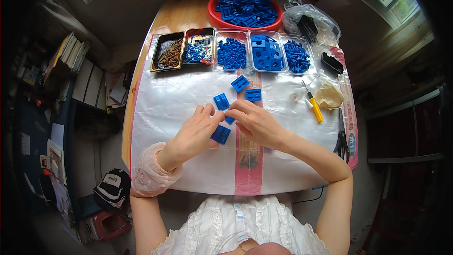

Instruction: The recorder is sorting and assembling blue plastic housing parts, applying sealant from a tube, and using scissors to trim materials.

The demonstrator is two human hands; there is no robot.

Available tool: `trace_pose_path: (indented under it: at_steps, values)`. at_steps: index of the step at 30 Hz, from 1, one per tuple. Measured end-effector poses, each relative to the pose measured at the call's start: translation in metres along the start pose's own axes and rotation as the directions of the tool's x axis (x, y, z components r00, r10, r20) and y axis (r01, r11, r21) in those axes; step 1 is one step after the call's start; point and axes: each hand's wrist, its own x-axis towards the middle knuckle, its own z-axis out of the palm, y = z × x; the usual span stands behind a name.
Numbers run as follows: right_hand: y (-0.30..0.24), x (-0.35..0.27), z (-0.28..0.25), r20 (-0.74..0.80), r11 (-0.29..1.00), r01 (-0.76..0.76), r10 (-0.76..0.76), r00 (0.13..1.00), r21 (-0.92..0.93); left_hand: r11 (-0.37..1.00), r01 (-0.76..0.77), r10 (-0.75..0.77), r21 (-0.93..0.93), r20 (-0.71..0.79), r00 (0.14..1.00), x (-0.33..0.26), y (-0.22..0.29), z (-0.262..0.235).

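Over the middle of the covered table, the fingertips of my left hand (194, 128) and my right hand (257, 122) meet. Both hands have bent, closed fingers around a small blue plastic block (230, 120), mostly hidden under them. A slotted blue block (221, 101) lies just beyond the fingertips. Another blue block (221, 134) sits nearer to me, beside my left hand's thumb side. Two more, a blue block with two openings (240, 83) and a similar blue block (253, 95), rest farther out.
Along the far side stand trays of brown screws (171, 55), small metal-and-blue parts (198, 52), small blue pieces (231, 54), flat blue plates (267, 53) and blue pegs (297, 57). Behind is a red basin (212, 15). At right lie a yellow-handled screwdriver (315, 110) and black scissors (341, 145).
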Motion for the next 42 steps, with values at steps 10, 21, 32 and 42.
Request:
trace_pose_path:
  at_steps: [10,21,32,42]
  values:
    - [-0.005,0.000,-0.002,0.214,0.954,-0.294,0.300,0.929,-0.062,0.999,-0.002,0.004,-0.032,0.040,0.999,-0.001,0.001,0.008]
    - [0.003,-0.020,-0.003,0.155,0.962,-0.262,0.248,0.956,0.078,1.000,0.025,-0.025,0.004,0.033,0.999,0.001,0.006,0.013]
    - [-0.012,-0.006,0.026,0.070,0.959,-0.271,0.266,0.961,0.082,0.994,0.113,-0.112,0.013,-0.032,0.993,0.003,-0.002,0.014]
    - [0.000,0.028,0.030,0.025,0.891,-0.248,0.258,0.966,0.381,0.965,0.257,-0.257,0.050,-0.008,0.966,0.001,-0.025,-0.007]
